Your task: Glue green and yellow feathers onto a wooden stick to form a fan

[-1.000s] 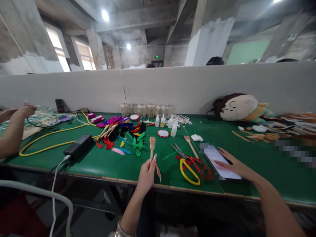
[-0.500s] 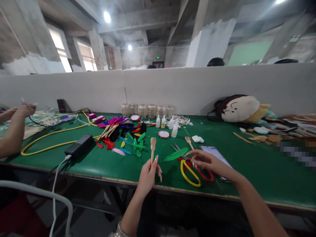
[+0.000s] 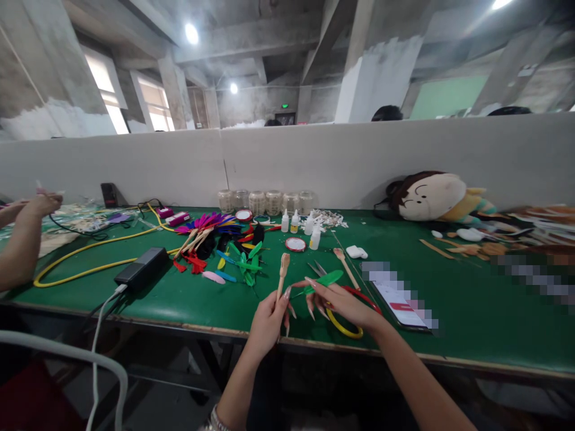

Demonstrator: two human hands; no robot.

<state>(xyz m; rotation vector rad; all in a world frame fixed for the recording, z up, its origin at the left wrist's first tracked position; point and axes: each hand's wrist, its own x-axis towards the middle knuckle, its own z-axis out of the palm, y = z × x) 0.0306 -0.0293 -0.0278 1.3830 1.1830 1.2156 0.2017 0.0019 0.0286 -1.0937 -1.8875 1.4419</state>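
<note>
Head view: left hand [image 3: 268, 323] around wooden stick [image 3: 282, 275], right hand [image 3: 344, 305] pinching green feather [image 3: 324, 281].

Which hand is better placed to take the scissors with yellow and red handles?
Probably the right hand: it is over the scissors, though holding a green feather; the left hand grips a wooden stick.

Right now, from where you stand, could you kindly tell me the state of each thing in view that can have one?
Left hand: gripping a wooden stick upright.
Right hand: pinching a green feather.
Red-and-yellow-handled scissors: lying on the green work mat, partly under the right hand.
Smartphone: face up, screen lit.
Squeeze bottles: upright, capped.
Plush doll: lying against the partition.
</note>
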